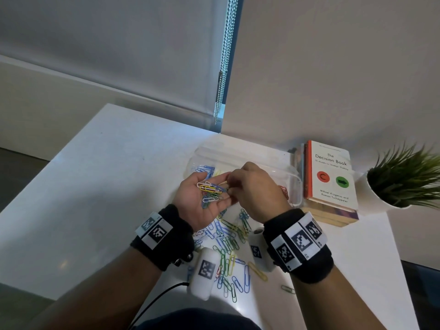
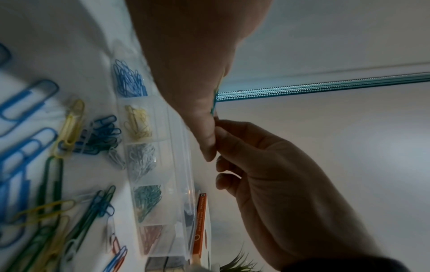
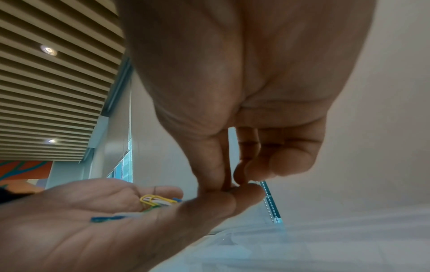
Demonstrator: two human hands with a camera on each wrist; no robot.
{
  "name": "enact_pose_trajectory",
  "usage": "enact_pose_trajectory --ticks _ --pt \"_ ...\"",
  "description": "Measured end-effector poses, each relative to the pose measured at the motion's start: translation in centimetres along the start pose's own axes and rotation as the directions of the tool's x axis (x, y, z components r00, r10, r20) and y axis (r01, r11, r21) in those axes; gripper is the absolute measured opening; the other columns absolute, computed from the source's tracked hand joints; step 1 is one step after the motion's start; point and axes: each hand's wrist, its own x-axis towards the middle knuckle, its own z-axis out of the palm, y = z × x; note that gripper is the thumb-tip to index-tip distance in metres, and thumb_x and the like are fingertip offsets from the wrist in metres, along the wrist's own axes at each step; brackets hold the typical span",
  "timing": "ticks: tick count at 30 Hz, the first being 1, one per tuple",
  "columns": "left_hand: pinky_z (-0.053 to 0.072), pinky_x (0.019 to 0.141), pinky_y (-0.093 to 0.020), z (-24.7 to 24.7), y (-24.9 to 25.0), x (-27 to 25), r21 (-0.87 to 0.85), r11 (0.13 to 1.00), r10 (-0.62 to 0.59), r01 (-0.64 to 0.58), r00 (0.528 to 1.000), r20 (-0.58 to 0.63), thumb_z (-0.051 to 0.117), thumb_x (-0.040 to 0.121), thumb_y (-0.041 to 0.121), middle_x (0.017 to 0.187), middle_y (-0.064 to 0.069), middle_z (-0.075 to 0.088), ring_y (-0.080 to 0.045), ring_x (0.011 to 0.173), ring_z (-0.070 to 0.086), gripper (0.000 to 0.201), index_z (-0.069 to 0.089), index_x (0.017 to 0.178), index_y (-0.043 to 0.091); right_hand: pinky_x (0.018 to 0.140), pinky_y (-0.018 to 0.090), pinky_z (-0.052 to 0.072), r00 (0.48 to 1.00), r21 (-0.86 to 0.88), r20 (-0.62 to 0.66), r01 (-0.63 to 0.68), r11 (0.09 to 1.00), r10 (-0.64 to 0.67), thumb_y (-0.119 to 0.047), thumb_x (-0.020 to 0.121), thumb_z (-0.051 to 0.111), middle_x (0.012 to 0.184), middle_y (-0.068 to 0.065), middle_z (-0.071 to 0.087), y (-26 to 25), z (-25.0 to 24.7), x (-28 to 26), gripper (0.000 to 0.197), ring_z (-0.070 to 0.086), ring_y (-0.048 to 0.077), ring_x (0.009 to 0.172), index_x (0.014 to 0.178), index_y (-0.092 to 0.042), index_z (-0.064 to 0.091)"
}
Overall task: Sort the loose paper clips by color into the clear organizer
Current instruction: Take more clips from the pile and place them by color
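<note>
My left hand (image 1: 214,203) lies palm up above the table and carries several small paper clips (image 1: 210,190), yellow, white, blue and green. My right hand (image 1: 229,185) meets its fingertips, thumb and forefinger pinching a green clip (image 2: 214,103). Just behind the hands sits the clear organizer (image 2: 184,165), with blue clips (image 2: 128,81), yellow clips (image 2: 137,123), white clips (image 2: 142,162), green clips (image 2: 146,200) and red clips (image 2: 151,237) each in its own compartment. A mixed pile of loose clips (image 1: 228,248) lies on the white table under my wrists.
A stack of books (image 1: 331,177) stands right of the organizer, and a potted plant (image 1: 404,179) beyond it. A blind chain (image 1: 223,60) hangs by the wall at the back. The table's left edge (image 1: 71,148) runs diagonally.
</note>
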Motion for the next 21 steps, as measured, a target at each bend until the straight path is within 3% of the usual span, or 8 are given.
enact_pose_trajectory --ticks 5,7,10,15,18,21 --pt "0.059 0.079 -0.043 0.0 0.1 0.1 -0.015 1.0 0.016 -0.016 1.0 0.015 0.031 0.092 0.033 0.1 -0.024 0.067 -0.028 0.086 0.061 0.056 0.059 0.117 -0.009 0.073 0.039 0.049 0.999 -0.016 -0.023 0.03 0.999 -0.03 -0.015 0.09 0.053 0.096 0.004 0.05 -0.2 0.4 -0.3 0.011 0.056 0.024 0.085 0.095 -0.018 0.063" --pt "0.059 0.072 -0.042 0.1 0.0 0.0 -0.026 1.0 0.008 -0.008 0.999 0.036 0.031 0.091 0.032 0.091 -0.024 0.067 -0.029 0.078 0.064 0.058 0.063 0.11 -0.011 0.074 0.04 0.049 0.999 -0.016 -0.021 0.03 0.999 -0.031 -0.017 0.09 0.054 0.096 0.003 0.05 -0.1 0.5 -0.4 0.012 0.056 0.025 0.085 0.098 -0.02 0.063" --pt "0.058 0.064 -0.04 0.3 -0.1 -0.1 -0.018 1.0 0.006 -0.006 0.999 0.042 0.024 0.098 0.035 0.085 -0.023 0.067 -0.029 0.067 0.067 0.059 0.058 0.115 -0.01 0.074 0.041 0.049 0.999 -0.022 -0.014 0.038 0.999 -0.039 -0.018 0.091 0.053 0.096 0.003 0.05 -0.1 0.3 -0.4 0.011 0.055 0.024 0.086 0.097 -0.019 0.062" --pt "0.059 0.065 -0.04 0.8 0.2 -0.6 -0.019 1.0 0.016 -0.015 0.997 0.07 0.024 0.098 0.034 0.083 -0.021 0.067 -0.03 0.069 0.069 0.062 0.067 0.101 -0.01 0.07 0.038 0.046 0.985 0.059 -0.146 0.097 0.994 -0.088 -0.016 0.091 0.052 0.09 0.003 0.059 -0.6 0.1 -0.9 0.006 0.055 0.023 0.082 0.091 -0.017 0.058" --pt "0.053 0.05 -0.026 1.2 0.3 -0.4 -0.041 0.999 0.036 -0.037 0.999 -0.017 0.024 0.1 0.033 0.073 -0.017 0.066 -0.022 0.052 0.062 0.063 0.069 0.092 -0.011 0.074 0.029 0.044 0.988 0.143 -0.091 0.136 0.98 -0.124 -0.011 0.087 0.057 0.095 -0.002 0.065 -1.5 0.3 -1.2 0.011 0.056 0.014 0.085 0.09 -0.018 0.064" --pt "0.038 0.052 -0.02 1.0 0.3 -0.1 0.06 0.998 0.042 -0.035 0.992 -0.121 0.027 0.099 0.035 0.077 -0.011 0.067 -0.016 0.054 0.057 0.058 0.07 0.099 -0.005 0.078 0.034 0.042 0.99 0.069 -0.005 0.14 0.988 -0.14 -0.011 0.087 0.058 0.101 0.002 0.063 -2.0 0.5 -1.3 0.018 0.055 0.019 0.092 0.102 -0.016 0.067"
